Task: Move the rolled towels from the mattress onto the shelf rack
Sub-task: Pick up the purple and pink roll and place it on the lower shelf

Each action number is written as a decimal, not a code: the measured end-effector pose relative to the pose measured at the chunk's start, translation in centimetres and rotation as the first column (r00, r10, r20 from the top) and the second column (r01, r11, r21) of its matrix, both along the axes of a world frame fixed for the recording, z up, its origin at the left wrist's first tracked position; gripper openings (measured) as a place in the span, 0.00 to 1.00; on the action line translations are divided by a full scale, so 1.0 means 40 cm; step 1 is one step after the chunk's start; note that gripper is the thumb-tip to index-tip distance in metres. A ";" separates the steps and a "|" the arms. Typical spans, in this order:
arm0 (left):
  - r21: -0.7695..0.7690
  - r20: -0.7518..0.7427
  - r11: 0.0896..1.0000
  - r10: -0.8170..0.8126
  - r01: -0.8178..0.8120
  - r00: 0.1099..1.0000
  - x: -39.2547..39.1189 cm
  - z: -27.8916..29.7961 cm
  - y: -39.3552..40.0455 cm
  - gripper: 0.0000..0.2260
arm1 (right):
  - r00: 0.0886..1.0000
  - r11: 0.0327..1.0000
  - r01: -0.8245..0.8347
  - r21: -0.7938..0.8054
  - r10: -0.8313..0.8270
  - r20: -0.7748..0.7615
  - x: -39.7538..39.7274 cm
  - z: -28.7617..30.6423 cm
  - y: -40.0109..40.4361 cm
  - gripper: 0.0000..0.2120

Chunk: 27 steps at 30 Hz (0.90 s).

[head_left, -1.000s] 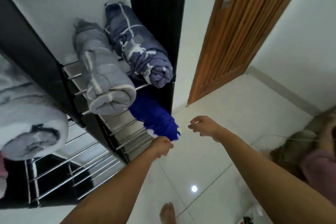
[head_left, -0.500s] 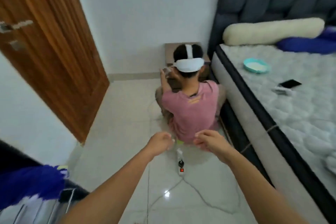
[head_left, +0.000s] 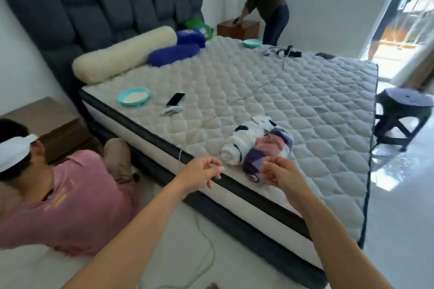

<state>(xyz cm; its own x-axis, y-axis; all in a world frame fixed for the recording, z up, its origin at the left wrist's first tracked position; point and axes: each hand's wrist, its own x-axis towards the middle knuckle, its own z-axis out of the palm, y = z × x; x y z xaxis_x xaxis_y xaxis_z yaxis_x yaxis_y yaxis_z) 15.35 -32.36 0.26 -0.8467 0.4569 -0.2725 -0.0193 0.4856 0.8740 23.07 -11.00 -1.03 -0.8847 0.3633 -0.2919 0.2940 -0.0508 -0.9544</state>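
Now both bare forearms reach forward over the near edge of the white quilted mattress (head_left: 270,82). Left hand (head_left: 204,171) hangs with fingers loosely curled, holding nothing; right hand (head_left: 279,172) likewise, in front of the purple-and-pink rolled towel (head_left: 270,150). Touching it lies the white rolled towel with black patches (head_left: 244,141), both near the mattress edge.

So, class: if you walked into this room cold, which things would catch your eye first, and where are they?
Two rolled towels lie side by side near the mattress's near edge: a white one with black patches and a purple and pink one. Both hands, left and right, reach toward them, empty. A person in a pink shirt crouches on the floor at left.
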 end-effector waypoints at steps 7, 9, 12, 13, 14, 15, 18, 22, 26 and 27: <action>-0.030 0.231 0.996 -0.073 0.083 0.970 -0.208 -0.156 0.276 0.08 | 0.965 0.984 0.177 -0.029 -0.168 0.199 -0.149 -0.107 0.202 0.07; -0.045 0.316 0.998 -0.029 0.046 0.948 -0.250 -0.206 0.337 0.06 | 0.948 0.977 0.211 -0.030 -0.197 0.252 -0.184 -0.134 0.244 0.05; -0.101 0.382 0.994 0.067 -0.031 0.922 -0.299 -0.273 0.409 0.09 | 0.911 0.957 0.285 -0.054 -0.253 0.325 -0.230 -0.186 0.308 0.05; -0.119 0.391 0.991 0.110 -0.069 0.914 -0.309 -0.289 0.426 0.10 | 0.896 0.952 0.302 -0.055 -0.264 0.357 -0.243 -0.203 0.323 0.05; -0.139 0.400 0.985 0.152 -0.105 0.904 -0.315 -0.306 0.438 0.13 | 0.883 0.948 0.313 -0.061 -0.267 0.387 -0.255 -0.220 0.337 0.04; -0.168 0.398 0.977 0.190 -0.133 0.898 -0.322 -0.324 0.447 0.16 | 0.874 0.944 0.321 -0.078 -0.263 0.408 -0.271 -0.238 0.351 0.03; -0.245 0.467 0.947 0.302 -0.206 0.831 -0.348 -0.371 0.473 0.29 | 0.854 0.948 0.302 -0.103 -0.221 0.472 -0.342 -0.302 0.401 0.11; -0.245 0.623 0.926 0.377 -0.286 0.685 -0.373 -0.402 0.507 0.35 | 0.850 0.944 0.264 -0.198 -0.131 0.511 -0.458 -0.383 0.466 0.30; -0.249 0.710 0.913 0.399 -0.324 0.580 -0.383 -0.419 0.541 0.39 | 0.813 0.920 0.264 -0.291 -0.050 0.580 -0.546 -0.429 0.510 0.38; -0.262 0.721 0.910 0.406 -0.321 0.562 -0.385 -0.419 0.549 0.39 | 0.806 0.920 0.259 -0.294 -0.038 0.591 -0.560 -0.439 0.518 0.37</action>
